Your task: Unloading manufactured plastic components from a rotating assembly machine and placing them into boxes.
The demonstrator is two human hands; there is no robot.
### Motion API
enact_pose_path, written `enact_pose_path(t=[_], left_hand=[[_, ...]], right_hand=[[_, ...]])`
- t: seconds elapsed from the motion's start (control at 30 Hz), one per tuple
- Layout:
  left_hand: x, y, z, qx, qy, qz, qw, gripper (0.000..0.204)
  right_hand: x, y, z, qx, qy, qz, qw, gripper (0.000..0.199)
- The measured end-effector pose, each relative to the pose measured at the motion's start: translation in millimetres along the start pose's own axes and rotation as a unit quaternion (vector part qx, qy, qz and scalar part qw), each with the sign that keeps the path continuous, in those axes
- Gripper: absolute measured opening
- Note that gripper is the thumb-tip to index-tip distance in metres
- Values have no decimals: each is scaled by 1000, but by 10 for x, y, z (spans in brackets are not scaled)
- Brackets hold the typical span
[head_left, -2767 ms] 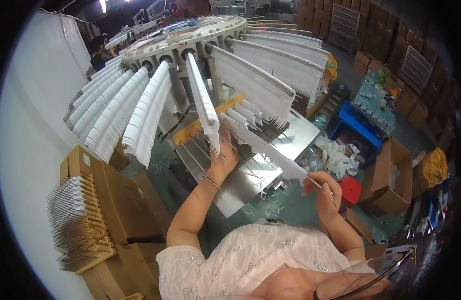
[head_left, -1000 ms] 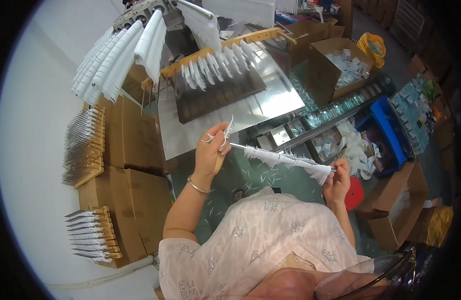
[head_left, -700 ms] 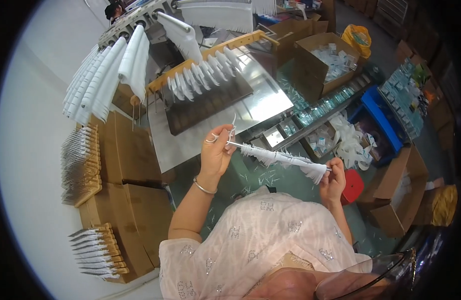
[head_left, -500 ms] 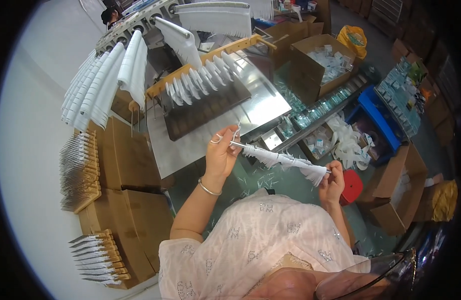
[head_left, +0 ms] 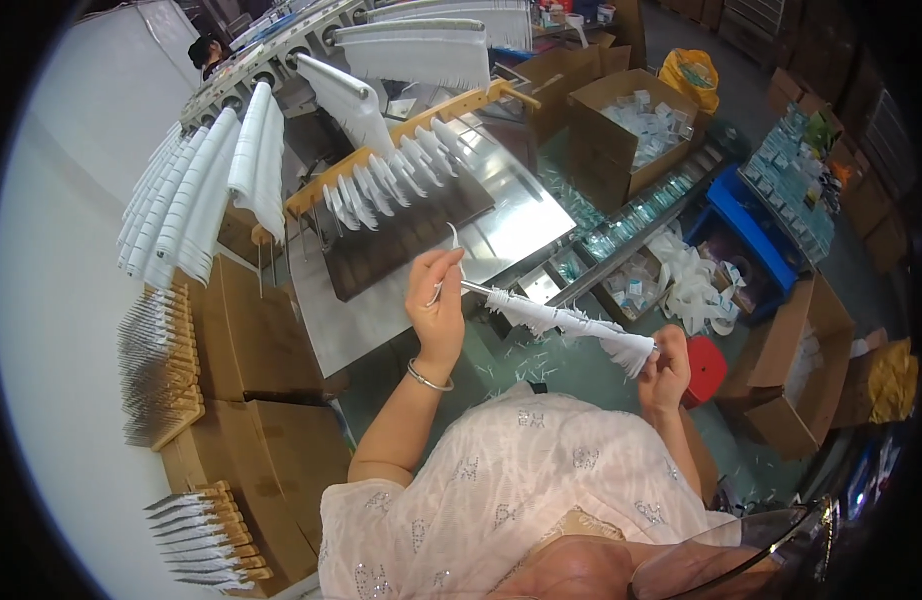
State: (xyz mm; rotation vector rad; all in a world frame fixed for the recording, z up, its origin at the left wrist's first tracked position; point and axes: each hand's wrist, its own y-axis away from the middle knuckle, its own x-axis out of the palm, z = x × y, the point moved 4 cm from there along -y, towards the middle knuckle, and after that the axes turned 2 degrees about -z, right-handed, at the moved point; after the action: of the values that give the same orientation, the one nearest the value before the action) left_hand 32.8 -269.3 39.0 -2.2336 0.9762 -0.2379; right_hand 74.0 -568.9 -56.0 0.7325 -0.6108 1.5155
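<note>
In front of my chest a thin metal rod (head_left: pixel 473 288) slants down to the right, with white fringed material (head_left: pixel 556 318) wrapped along it. My right hand (head_left: pixel 667 368) is closed on the rod's lower right end, beside the widest part of the white material. Close by the bare upper left end, my left hand (head_left: pixel 436 308) pinches thin white strips (head_left: pixel 454 236); one tip sticks up above the fingers. Whether the left fingers also touch the rod is hidden.
Beyond my hands, a metal table (head_left: pixel 531 215) bears a dark board (head_left: pixel 411 230) under a wooden bar (head_left: pixel 401 135) of white feather-like pieces. White-wrapped rollers (head_left: pixel 196 185) project at the far left. Cardboard boxes (head_left: pixel 631 130), a blue crate (head_left: pixel 746 235) and a red stool (head_left: pixel 705 370) stand to the right.
My left hand has turned and shifted slightly left, and the white strips in it now point up past the fingers. The right hand stays on the rod's end.
</note>
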Motion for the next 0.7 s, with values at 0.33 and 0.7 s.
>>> enact_pose_path(t=[0.33,0.7], left_hand=[[80,15,-154,215,-156,25,964,20],[95,159,-160,189,-82,59,977,17]], right_hand=[[329,266,202,-62,67,-36,995,10],[240,252,55,-63,8,-32,997,8]])
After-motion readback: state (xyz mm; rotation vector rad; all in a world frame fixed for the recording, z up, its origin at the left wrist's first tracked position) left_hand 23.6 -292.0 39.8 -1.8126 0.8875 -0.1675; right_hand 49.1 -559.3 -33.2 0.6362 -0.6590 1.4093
